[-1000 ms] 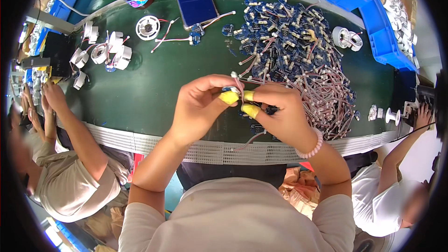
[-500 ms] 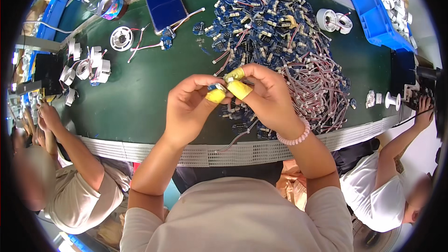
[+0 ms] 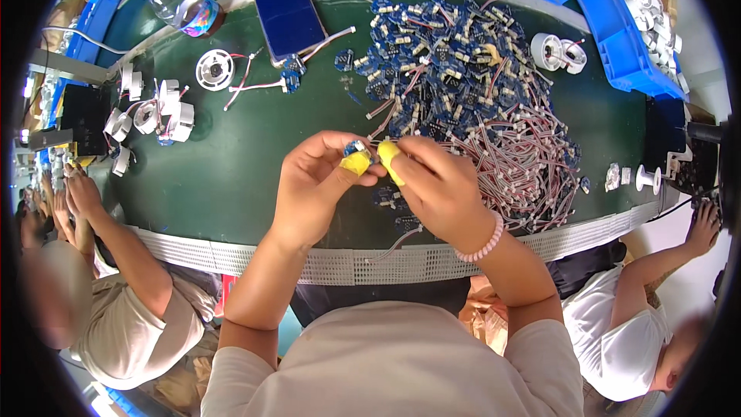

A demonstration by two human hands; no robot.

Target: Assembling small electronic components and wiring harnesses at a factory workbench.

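My left hand pinches a small blue circuit board with white parts between thumb and fingers. Yellow wrapping covers the thumb tip. Close beside it, my right hand is closed, its yellow-wrapped fingertips near the board's edge; whatever they hold is hidden. Beyond and to the right of both hands spreads a large pile of blue circuit boards. A tangle of red, white and dark connector cables lies at the pile's near right side.
Left on the green table lie several white round housings, a white ring part, a dark-screened tablet and a bottle. Blue bins line the far right. Co-workers sit on both sides; a white spool stands right.
My right hand has turned, and the white connector seen between its fingertips is now hidden. My left hand still holds the board, tilted so more of its blue face shows.
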